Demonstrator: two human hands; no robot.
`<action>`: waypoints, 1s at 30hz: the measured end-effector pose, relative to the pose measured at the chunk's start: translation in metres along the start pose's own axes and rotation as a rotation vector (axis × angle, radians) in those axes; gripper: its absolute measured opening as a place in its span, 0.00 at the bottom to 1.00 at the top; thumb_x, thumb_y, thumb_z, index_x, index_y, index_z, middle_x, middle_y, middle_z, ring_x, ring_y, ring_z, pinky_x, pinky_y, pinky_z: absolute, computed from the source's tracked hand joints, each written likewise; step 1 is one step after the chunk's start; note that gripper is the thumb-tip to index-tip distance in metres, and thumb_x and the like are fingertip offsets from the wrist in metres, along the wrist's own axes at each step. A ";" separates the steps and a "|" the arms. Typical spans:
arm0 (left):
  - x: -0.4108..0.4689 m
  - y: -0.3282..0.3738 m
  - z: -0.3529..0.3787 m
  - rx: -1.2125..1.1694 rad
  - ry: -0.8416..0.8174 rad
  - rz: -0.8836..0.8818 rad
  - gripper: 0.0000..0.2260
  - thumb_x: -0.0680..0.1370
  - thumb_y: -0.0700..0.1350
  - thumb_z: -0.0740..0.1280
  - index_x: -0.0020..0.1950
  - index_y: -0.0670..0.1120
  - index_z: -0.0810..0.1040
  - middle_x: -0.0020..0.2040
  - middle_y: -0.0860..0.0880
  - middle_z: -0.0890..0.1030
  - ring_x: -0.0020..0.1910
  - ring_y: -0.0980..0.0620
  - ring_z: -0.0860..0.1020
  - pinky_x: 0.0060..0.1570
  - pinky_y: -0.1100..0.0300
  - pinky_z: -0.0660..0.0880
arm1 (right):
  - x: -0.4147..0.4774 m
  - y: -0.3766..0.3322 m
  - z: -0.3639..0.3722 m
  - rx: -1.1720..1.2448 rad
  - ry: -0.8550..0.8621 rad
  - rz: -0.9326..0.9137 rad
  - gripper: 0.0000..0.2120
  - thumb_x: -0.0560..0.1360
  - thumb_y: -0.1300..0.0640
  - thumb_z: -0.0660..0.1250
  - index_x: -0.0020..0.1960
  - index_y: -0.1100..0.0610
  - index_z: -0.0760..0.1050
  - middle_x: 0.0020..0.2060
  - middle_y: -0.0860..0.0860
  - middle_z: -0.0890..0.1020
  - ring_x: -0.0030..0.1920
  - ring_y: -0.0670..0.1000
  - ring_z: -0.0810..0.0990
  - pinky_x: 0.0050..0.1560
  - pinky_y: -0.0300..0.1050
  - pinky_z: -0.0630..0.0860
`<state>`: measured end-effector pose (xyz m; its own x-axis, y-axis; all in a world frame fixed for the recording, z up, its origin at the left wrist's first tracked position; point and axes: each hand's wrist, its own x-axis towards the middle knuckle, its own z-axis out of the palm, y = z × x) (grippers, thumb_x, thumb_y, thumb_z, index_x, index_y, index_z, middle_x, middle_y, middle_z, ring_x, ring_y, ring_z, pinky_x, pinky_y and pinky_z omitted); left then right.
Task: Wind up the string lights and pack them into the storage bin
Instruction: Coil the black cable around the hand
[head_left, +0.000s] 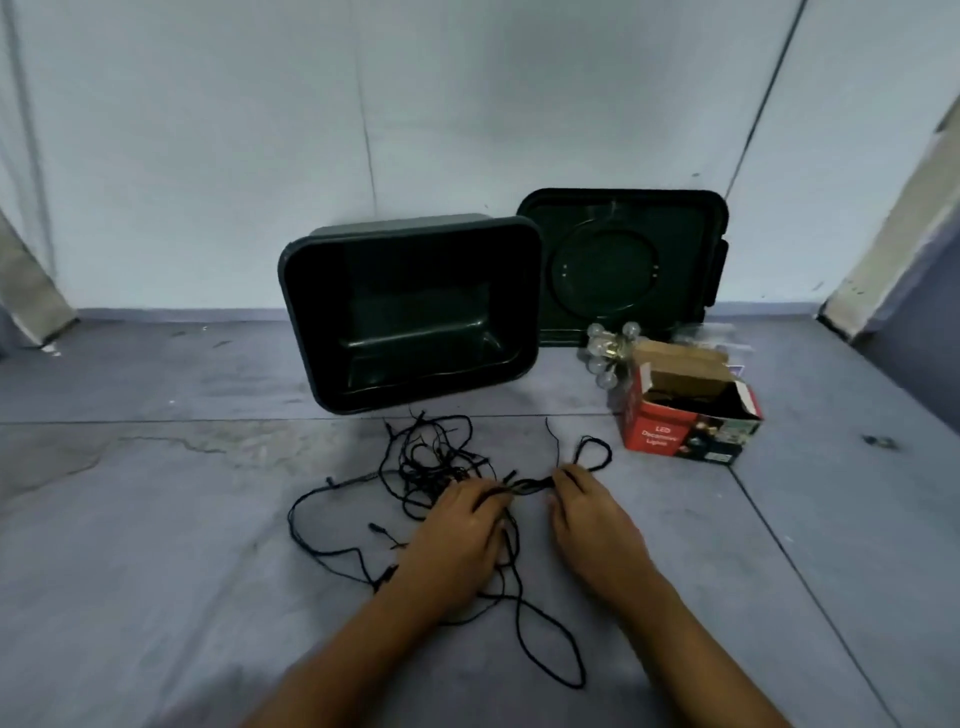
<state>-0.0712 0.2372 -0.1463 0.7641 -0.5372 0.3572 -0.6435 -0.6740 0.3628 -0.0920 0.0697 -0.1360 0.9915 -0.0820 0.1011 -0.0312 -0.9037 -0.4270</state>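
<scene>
Partly, the left hand (462, 525) hides the string lights (527, 485) it grips.

Lower centre: a left hand (462, 525) and a right hand (587, 514) hold a bunched stretch of tangled black string lights (415, 467) on a grey floor (156, 519). Mid-frame sits an open dark green storage bin (322, 312), its lid (623, 265) upright to the right.
</scene>
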 end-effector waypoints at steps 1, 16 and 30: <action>0.002 0.003 0.002 -0.014 -0.008 0.012 0.16 0.75 0.45 0.57 0.54 0.41 0.79 0.50 0.45 0.80 0.47 0.47 0.80 0.51 0.58 0.76 | -0.004 0.005 -0.003 0.006 0.034 0.006 0.20 0.78 0.57 0.54 0.67 0.63 0.70 0.64 0.59 0.73 0.62 0.59 0.74 0.61 0.49 0.71; 0.046 0.003 -0.054 -0.229 0.041 -0.113 0.05 0.79 0.43 0.61 0.49 0.45 0.76 0.41 0.51 0.76 0.38 0.56 0.74 0.38 0.69 0.69 | -0.003 0.010 -0.039 0.230 0.222 -0.069 0.05 0.75 0.63 0.64 0.51 0.61 0.76 0.47 0.53 0.77 0.51 0.52 0.76 0.44 0.30 0.65; 0.059 0.003 -0.084 -0.275 -0.106 -0.037 0.06 0.77 0.42 0.65 0.51 0.52 0.77 0.47 0.52 0.78 0.45 0.56 0.76 0.45 0.63 0.74 | 0.006 -0.010 -0.085 0.633 -0.137 -0.135 0.03 0.72 0.53 0.70 0.45 0.51 0.79 0.31 0.43 0.78 0.30 0.38 0.75 0.33 0.32 0.71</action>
<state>-0.0321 0.2468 -0.0518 0.7783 -0.5745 0.2533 -0.5925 -0.5387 0.5989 -0.0966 0.0429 -0.0546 0.9899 0.1069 0.0934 0.1335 -0.4776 -0.8684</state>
